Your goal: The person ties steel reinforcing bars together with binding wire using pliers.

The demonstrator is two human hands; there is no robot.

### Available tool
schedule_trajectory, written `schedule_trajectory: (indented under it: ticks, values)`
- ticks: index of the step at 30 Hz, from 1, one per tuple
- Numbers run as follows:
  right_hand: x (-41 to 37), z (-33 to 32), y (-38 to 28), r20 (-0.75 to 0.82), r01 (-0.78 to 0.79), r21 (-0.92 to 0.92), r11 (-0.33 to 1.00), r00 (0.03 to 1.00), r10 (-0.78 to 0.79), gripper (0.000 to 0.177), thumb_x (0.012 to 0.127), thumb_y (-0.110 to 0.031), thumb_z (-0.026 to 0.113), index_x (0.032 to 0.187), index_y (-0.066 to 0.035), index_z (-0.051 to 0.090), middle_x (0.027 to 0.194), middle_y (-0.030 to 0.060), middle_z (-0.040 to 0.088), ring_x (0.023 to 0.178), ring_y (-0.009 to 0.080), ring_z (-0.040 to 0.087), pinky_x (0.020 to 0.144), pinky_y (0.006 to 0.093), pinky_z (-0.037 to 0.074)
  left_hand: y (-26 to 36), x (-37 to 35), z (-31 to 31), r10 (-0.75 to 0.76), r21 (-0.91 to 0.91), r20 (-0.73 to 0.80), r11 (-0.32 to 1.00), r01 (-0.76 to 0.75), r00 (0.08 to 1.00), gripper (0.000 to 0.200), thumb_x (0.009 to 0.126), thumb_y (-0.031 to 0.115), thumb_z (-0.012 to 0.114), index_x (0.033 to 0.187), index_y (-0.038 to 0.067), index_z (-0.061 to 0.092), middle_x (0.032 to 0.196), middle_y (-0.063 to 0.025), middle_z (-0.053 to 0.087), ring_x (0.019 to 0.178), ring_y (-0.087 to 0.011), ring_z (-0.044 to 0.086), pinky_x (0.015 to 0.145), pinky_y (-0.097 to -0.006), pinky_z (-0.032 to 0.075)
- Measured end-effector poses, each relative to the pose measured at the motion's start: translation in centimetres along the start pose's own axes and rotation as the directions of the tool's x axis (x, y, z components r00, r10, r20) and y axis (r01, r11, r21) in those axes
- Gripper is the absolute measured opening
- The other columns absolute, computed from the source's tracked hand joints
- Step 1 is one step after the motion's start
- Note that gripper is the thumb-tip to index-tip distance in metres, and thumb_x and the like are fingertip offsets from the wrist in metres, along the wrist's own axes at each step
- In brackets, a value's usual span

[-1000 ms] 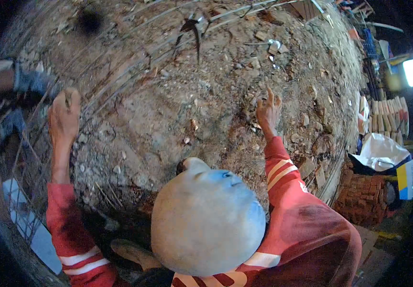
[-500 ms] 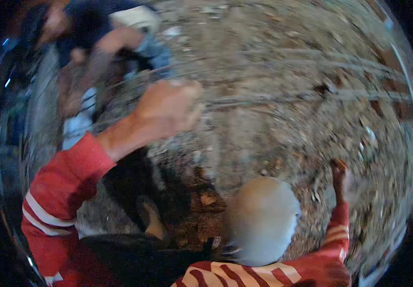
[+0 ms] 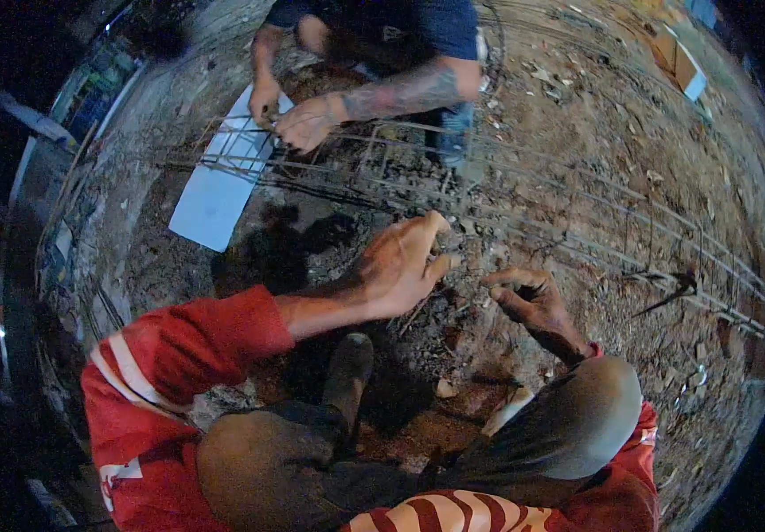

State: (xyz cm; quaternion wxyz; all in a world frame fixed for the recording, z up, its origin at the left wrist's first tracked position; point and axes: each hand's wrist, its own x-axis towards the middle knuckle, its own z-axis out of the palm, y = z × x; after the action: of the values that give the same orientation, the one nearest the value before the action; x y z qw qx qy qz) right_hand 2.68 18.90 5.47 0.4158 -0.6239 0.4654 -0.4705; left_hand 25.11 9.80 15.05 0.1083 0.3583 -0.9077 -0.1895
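My left hand [image 3: 400, 270] hovers just short of a long rebar cage [image 3: 569, 235], thumb and fingers apart, with nothing visible between them. Facing it on the right is my right hand [image 3: 538, 306], its thumb and forefinger brought close together. Whatever lies between those fingertips is too small to make out. The cage is made of thin steel bars with bent stirrups and runs across the dirt from the left to the far right. Farther back, a co-worker's two hands [image 3: 307, 124] work at the bars near the cage's left part.
Below the co-worker's hands lies a pale flat board [image 3: 214, 208]. Stony, littered dirt [image 3: 533, 80] spreads around. A box-like piece [image 3: 679, 62] rests at the upper right. My bent knees [image 3: 591, 408] and shoe [image 3: 351, 363] are close below my hands.
My view has swung left, and the co-worker and board now show more centrally. My right hand has come in from far right toward my left hand. The left fist has opened.
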Motion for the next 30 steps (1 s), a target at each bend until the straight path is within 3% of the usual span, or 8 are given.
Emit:
schedule_trajectory:
  ticks: [2,3,9,12,15,20,25,30]
  values:
    - [1.9,0.4,-2.9,0.092,-0.312,0.115,0.943,0.949,0.303,0.016,0.090,-0.015,0.065,0.100,-0.003,0.070,0.088,0.0013,0.066,0.071,0.0079,0.053,0.061,0.0242,0.044,-1.9,0.6,-1.5,-0.330,-0.558,0.282,0.707,0.434,0.901,0.027,0.087,0.020,0.065,0.100,-0.003,0.060,0.082,-0.0130,0.067,0.074,-0.0227,0.066,0.068,-0.0356,0.054]
    - [2.6,0.3,-2.9,0.129,-0.440,0.141,0.887,0.896,0.424,0.016,0.090,-0.017,0.065,0.101,-0.006,0.069,0.084,-0.0016,0.063,0.064,0.0060,0.048,0.056,0.0230,0.039,-4.5,0.5,0.7,-0.284,-0.713,0.085,0.652,0.257,0.955,0.018,0.084,0.016,0.067,0.083,-0.001,0.067,0.069,-0.0056,0.067,0.063,-0.0124,0.063,0.059,-0.0303,0.052]
    - [5.2,0.2,-3.9,0.047,-0.546,0.059,0.836,0.838,0.544,0.022,0.089,-0.023,0.066,0.102,-0.005,0.067,0.068,-0.0073,0.046,0.056,0.0038,0.038,0.048,0.0213,0.029,-10.8,1.2,5.4,-0.170,-0.792,-0.097,0.610,0.028,0.981,0.021,0.080,0.020,0.074,0.085,0.000,0.070,0.078,-0.0073,0.070,0.070,-0.0125,0.064,0.065,-0.0297,0.052]
    - [5.7,-0.5,-4.6,0.026,-0.606,-0.008,0.796,0.795,0.606,0.023,0.088,-0.023,0.068,0.101,-0.005,0.066,0.069,-0.0075,0.045,0.053,0.0027,0.036,0.047,0.0209,0.028,-10.9,2.0,5.4,-0.011,-0.539,-0.134,0.840,-0.064,0.991,0.030,0.076,0.024,0.073,0.095,0.001,0.066,0.091,-0.0177,0.067,0.087,-0.0331,0.065,0.079,-0.0419,0.049]
    - [5.7,-1.1,-4.8,-0.091,-0.574,-0.005,0.819,0.816,0.571,0.019,0.090,-0.019,0.064,0.102,-0.005,0.062,0.069,-0.0059,0.045,0.053,0.0036,0.037,0.045,0.0213,0.028,-9.5,4.0,7.0,0.235,-0.510,-0.385,0.752,-0.418,0.892,0.031,0.085,0.033,0.059,0.080,0.003,0.064,0.075,-0.0184,0.061,0.076,-0.0377,0.062,0.072,-0.0477,0.048]
    - [4.1,-2.5,-8.9,-0.311,-0.509,-0.135,0.850,0.836,0.451,0.019,0.088,-0.015,0.063,0.101,-0.001,0.064,0.067,-0.0003,0.054,0.055,0.0066,0.044,0.050,0.0224,0.035,-8.9,7.1,13.3,0.263,-0.496,-0.440,0.726,-0.477,0.858,0.024,0.077,0.025,0.060,0.074,0.001,0.059,0.067,-0.0214,0.057,0.067,-0.0389,0.060,0.064,-0.0485,0.047]
    - [1.7,-3.0,-17.7,-0.457,-0.756,-0.476,0.449,0.649,0.609,0.013,0.083,-0.010,0.070,0.090,0.000,0.068,0.084,0.0072,0.070,0.079,0.0143,0.067,0.074,0.0267,0.052,-7.1,7.0,11.4,0.290,-0.774,-0.278,0.496,-0.393,0.916,0.022,0.076,0.020,0.060,0.092,0.004,0.063,0.079,-0.0210,0.061,0.076,-0.0386,0.062,0.069,-0.0458,0.048]
    - [-7.4,-10.4,-23.6,-0.613,-0.719,-0.650,0.246,0.688,0.389,0.011,0.074,-0.011,0.074,0.079,-0.002,0.070,0.078,0.0084,0.070,0.074,0.0174,0.066,0.068,0.0295,0.051,-9.3,5.3,18.9,0.206,-0.805,-0.311,0.462,-0.373,0.928,0.015,0.085,0.017,0.065,0.098,0.008,0.064,0.107,-0.0151,0.064,0.102,-0.0356,0.059,0.088,-0.0419,0.047]
